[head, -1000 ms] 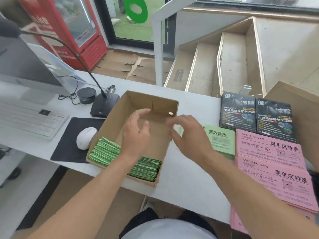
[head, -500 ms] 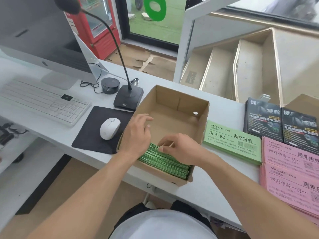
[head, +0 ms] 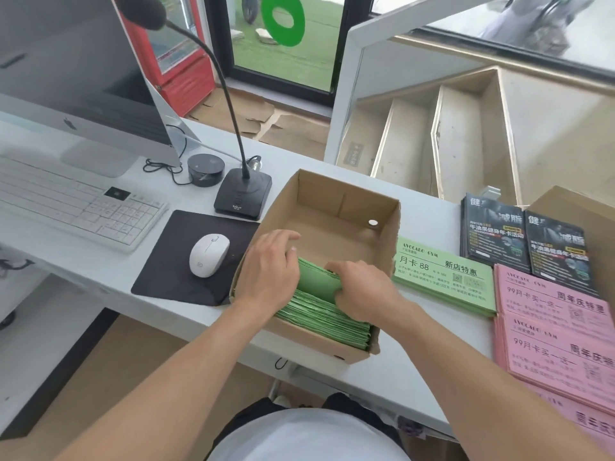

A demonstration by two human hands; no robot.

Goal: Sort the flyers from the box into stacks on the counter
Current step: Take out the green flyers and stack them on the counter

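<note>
Most of the sorting looks done: at three o'clock from the open brown cardboard box point(head: 346, 207) a stack of green printed flyers point(head: 446, 277) lies on the white counter point(head: 426, 221); beyond it, at four o'clock, sit stacks of pink flyers point(head: 552, 331), and at two o'clock two piles of dark glossy flyers point(head: 525, 241); what remains is the bundle of green flyers on edge in the box's near end point(head: 319, 311). The left hand point(head: 269, 271) curls round the bundle's left side; the right hand point(head: 362, 291) grips its right side, fingers bent over the top edge, though how many sheets it has separated is probably not readable here. Against half a second ago, both hands have closed on the bundle and a section is tipped up, showing a plain green face; the view has swung leftward.
</note>
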